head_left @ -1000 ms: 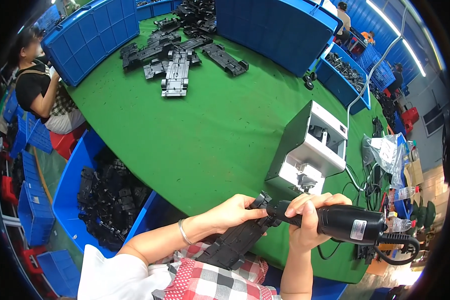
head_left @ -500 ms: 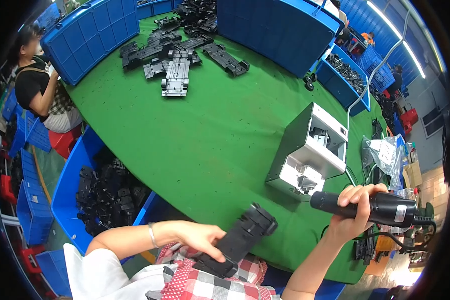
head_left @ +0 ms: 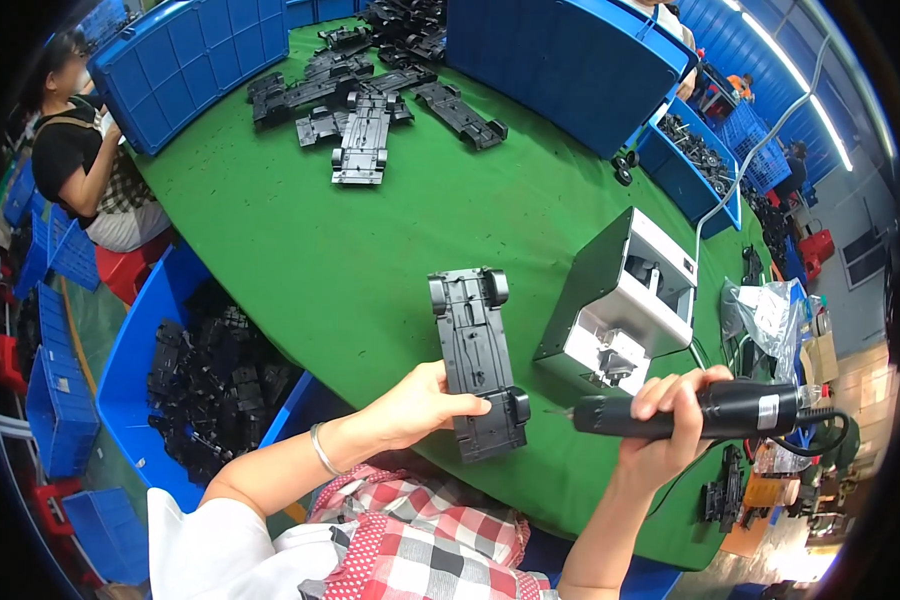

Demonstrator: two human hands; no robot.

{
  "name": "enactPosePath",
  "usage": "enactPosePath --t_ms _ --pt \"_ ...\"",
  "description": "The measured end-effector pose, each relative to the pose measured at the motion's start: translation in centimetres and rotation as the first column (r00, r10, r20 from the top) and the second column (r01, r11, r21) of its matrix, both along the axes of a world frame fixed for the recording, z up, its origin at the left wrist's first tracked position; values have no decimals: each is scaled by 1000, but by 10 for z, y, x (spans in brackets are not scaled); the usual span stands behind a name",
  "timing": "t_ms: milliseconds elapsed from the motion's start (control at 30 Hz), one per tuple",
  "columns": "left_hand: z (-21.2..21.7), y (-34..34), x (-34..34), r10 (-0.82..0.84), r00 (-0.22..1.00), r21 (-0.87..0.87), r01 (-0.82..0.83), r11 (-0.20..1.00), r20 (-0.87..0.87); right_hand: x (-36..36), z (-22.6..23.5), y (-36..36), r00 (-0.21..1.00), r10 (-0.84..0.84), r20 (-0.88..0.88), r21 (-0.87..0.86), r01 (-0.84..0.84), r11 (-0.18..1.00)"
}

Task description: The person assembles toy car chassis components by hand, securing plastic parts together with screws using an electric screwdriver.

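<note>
My left hand [head_left: 422,408] grips a black plastic toy-car chassis [head_left: 473,345] near its lower end, thumb across the top face. The chassis stands nearly lengthwise in front of me, its moulded face and wheels turned up. In my right hand [head_left: 670,425] is a black corded electric screwdriver [head_left: 735,408], held level with fingers wrapped round the body. Its thin bit points left, a short way from the lower right wheel of the chassis. Just beyond the screwdriver stands a silver and black screw feeder [head_left: 625,300].
More black chassis [head_left: 362,135] lie piled on the green table [head_left: 320,250] at the far side, between upright blue crates [head_left: 195,65]. A blue bin [head_left: 135,400] of black parts sits left below the table edge. Another person sits at the far left.
My left hand has raised the chassis away from my lap and swung it more upright, with its detailed face now showing. The screwdriver has moved left, closer to the chassis.
</note>
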State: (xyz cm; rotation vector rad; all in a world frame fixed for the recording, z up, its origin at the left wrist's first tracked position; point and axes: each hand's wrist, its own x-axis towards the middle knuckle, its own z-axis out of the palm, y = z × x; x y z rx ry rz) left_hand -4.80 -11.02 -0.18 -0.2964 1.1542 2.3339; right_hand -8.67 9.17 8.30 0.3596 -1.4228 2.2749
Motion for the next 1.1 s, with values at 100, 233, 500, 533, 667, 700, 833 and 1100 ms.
enactPosePath --t_ms 100,233,500,533,667,700,833,1100 --pt "1 3 3 -2 999 -44 0 999 -48 14 -7 -18 996 78 -34 -20 -79 997" --pt "-5 8 2 13 998 -7 -13 1000 -54 15 -20 -23 996 53 -69 117 -45 992" --pt "-19 20 7 97 978 -59 -110 992 -182 19 -27 -28 963 219 -157 237 -179 955" --pt "-20 20 7 95 979 -58 -107 993 -182 17 -28 -25 943 277 -182 241 -230 943" --pt "-20 12 5 -79 996 150 74 986 32 11 -9 -3 870 444 -214 58 -442 895" --pt "-18 10 6 -132 990 156 122 980 52 8 -4 11 876 420 -236 42 -423 905" --pt "-13 6 0 -150 989 -4 150 989 -1 -6 11 31 961 -142 -238 104 170 980" --pt "-29 20 -4 -83 992 -35 81 996 -90 -28 5 11 942 -320 -98 345 334 877"
